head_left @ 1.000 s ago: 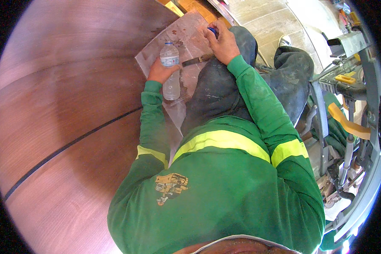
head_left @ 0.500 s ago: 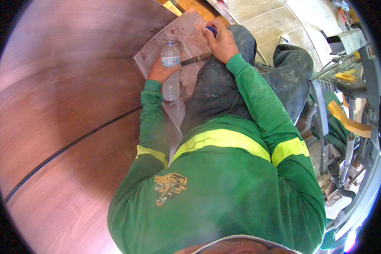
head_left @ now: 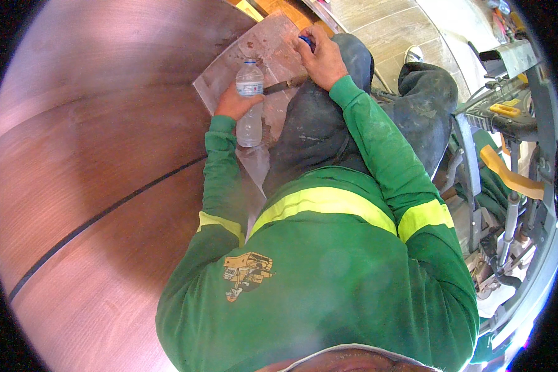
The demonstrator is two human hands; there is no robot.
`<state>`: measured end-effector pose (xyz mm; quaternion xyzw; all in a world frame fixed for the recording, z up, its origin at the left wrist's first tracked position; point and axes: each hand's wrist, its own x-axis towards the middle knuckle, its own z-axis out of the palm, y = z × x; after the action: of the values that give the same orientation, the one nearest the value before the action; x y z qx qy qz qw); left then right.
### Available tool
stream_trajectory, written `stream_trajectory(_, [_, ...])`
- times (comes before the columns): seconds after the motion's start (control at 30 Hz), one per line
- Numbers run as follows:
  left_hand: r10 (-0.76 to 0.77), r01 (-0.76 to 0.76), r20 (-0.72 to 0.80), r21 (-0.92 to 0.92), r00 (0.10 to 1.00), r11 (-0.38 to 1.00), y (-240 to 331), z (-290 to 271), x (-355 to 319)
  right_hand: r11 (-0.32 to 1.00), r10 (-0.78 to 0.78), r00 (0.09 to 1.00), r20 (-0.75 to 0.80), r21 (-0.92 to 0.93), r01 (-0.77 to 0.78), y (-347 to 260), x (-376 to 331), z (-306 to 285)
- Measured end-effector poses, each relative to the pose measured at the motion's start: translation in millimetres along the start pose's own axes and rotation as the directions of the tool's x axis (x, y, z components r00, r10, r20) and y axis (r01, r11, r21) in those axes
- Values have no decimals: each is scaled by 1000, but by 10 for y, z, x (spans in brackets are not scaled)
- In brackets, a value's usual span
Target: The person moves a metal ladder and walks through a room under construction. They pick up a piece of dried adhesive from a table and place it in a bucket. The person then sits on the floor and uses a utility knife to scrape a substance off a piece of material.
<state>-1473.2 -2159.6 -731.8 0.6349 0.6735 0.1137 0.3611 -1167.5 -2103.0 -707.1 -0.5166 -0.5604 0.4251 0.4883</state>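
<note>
A clear plastic water bottle [head_left: 250,127] with a pale label is gripped round its middle by my left hand [head_left: 232,103]. It has a blue ring at its neck, and no cap sits on its mouth. Farther right, above my knee, my right hand [head_left: 323,61] pinches a blue bottle cap [head_left: 305,41] between thumb and fingers. The cap is apart from the bottle. Beneath both hands lies a stained, dusty board [head_left: 217,77]. On it, between bottle and knee, rests a dark strip-like tool [head_left: 287,85], partly hidden by my leg.
A large reddish wood-grain panel [head_left: 105,136] with a black strip [head_left: 108,211] fills the left side. Grey metal framework [head_left: 468,164] with an orange-yellow handle [head_left: 508,173] stands close on my right. Pale floor tiles [head_left: 384,31] show beyond my knees, where a shoe [head_left: 413,54] is visible.
Almost nothing differs. The view has shifted slightly; both hands keep their hold on the bottle and the cap.
</note>
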Motion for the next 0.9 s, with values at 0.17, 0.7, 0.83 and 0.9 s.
stream_trajectory(0.17, [-63,63,12,33,998,997,161,22,-3,999,-2,1000,-11,-35,1,-6,4,-39])
stream_trajectory(0.7, [-114,113,3,65,994,991,128,41,-47,999,-29,999,-15,22,30,60,15,-2])
stream_trajectory(0.83, [-144,144,-1,62,990,988,223,41,-86,1000,15,1000,-15,14,-15,65,8,-12])
stream_trajectory(0.9, [-136,136,6,48,991,990,250,35,-94,1000,5,1000,-17,13,-4,57,4,-18])
